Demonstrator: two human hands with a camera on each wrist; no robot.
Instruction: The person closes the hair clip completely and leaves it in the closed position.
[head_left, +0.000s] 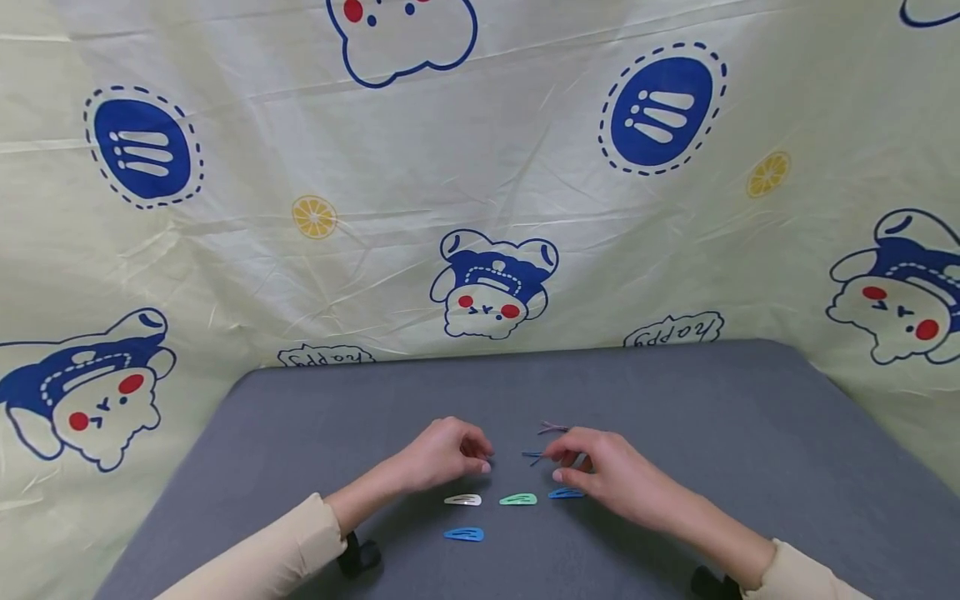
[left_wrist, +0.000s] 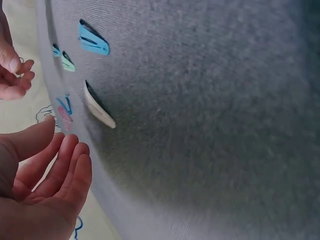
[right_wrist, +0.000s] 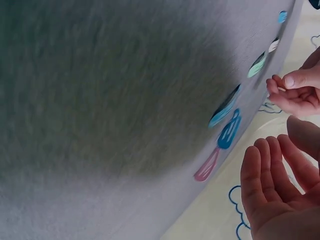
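My left hand hovers above the grey table with loosely bent fingers and nothing in it. A white snap hair clip lies just below it. Over to the right, my right hand is also loosely bent; in the right wrist view nothing lies between its thumb and fingers. Near its fingertips are a blue piece with split prongs and a pinkish-purple one, both slim and clip-like. A green snap clip and a blue snap clip, partly covered by the right hand, continue the white clip's row.
Another blue snap clip lies nearer the front, below the white one. The grey tabletop ends at a pale printed curtain behind. Dark bands sit at both wrists.
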